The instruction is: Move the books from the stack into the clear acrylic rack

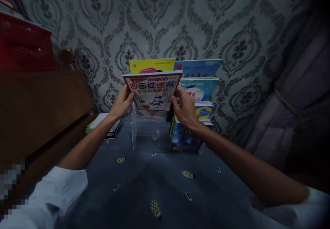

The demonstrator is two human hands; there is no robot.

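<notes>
Between my two hands is a brown-bordered picture book (153, 91) with large Chinese letters on its cover. My left hand (122, 100) is closed on the book's left edge, thumb in front. On its right edge my right hand (183, 105) grips it the same way. The book is above the left part of a clear acrylic book rack (152, 129), leaning back a little. A yellow book (152, 66) stands behind it. In the rack's right part, blue books (201, 67) rise in tiers, with a dark blue book (184, 139) at the front.
A small stack of books (100, 122) lies left of the rack. Further left are a brown wooden headboard-like panel (43, 109) and a red box (25, 43). Patterned dark cloth (134, 184) covers the surface. A tied curtain (281, 102) hangs at the right, before patterned wallpaper (154, 16).
</notes>
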